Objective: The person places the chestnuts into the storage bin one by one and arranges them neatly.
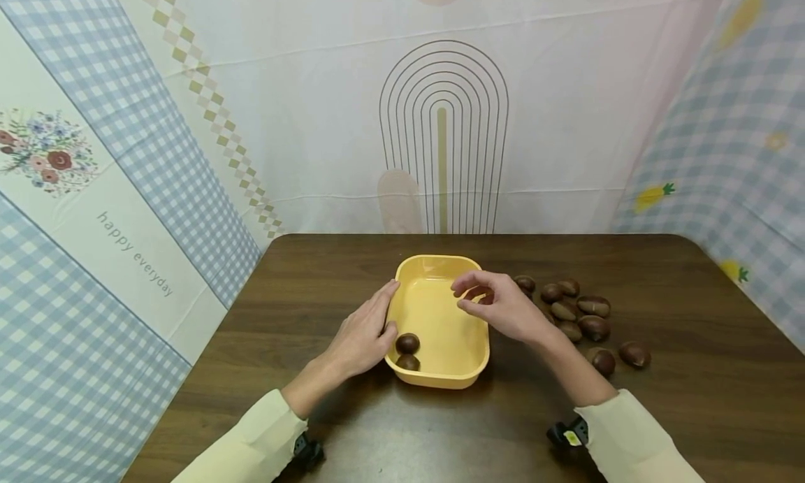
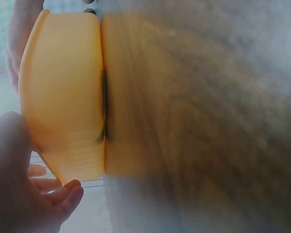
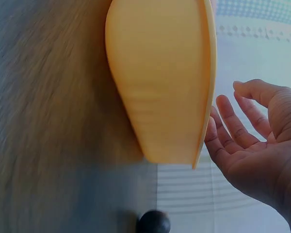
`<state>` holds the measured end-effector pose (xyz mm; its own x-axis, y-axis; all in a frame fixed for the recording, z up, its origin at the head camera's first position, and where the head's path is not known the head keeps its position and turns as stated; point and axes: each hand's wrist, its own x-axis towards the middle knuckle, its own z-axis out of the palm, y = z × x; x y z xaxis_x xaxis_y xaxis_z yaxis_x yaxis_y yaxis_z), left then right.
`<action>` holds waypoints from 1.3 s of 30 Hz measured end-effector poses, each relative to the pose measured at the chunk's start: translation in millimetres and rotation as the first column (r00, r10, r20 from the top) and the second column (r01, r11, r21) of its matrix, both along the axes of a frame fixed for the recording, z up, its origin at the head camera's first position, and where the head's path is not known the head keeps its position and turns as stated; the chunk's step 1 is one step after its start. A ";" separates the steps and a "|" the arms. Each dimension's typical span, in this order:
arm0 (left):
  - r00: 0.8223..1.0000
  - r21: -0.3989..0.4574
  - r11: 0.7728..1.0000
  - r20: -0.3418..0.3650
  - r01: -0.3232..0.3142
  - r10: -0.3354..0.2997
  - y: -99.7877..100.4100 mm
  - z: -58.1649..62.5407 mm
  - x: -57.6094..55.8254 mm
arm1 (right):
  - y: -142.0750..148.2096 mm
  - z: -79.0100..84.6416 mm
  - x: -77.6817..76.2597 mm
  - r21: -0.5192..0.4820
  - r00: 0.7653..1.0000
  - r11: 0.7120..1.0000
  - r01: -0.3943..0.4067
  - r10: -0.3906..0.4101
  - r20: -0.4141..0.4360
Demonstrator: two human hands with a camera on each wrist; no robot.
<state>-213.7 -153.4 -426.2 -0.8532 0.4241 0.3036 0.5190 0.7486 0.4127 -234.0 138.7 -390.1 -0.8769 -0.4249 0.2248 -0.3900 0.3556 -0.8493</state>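
A yellow rectangular tray [image 1: 440,379] stands on the table, with one chestnut [image 1: 407,343] and another chestnut [image 1: 407,363] in its near left corner. My left hand [image 1: 361,335] rests along the tray's left side, fingers stretched out against the rim and thumb near the edge. Over the tray's right side hovers my right hand [image 1: 503,308], its fingers loosely bent and thumb apart from them. Nothing shows between those fingers in the right wrist view, where the hand [image 3: 262,141] is beside the tray wall [image 3: 160,82].
Several loose chestnuts [image 1: 593,327] lie on the dark wooden table [image 1: 704,399] to the right of the tray, partly behind my right forearm. A patterned cloth [image 1: 314,119] hangs behind the table. Dark wrist devices [image 1: 569,434] sit at both cuffs.
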 end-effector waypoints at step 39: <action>1.000 0.006 1.000 0.007 -0.003 0.003 -0.1 -0.4 2.3 | 110.2 -31.6 9.0 0.117 0.955 0.958 0.261 -0.274 0.110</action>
<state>-211.4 -153.4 -426.6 -0.8565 0.4199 0.3000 0.5139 0.7476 0.4208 -225.0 248.8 -421.8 -0.9797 -0.1853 0.0761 -0.1632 0.5179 -0.8397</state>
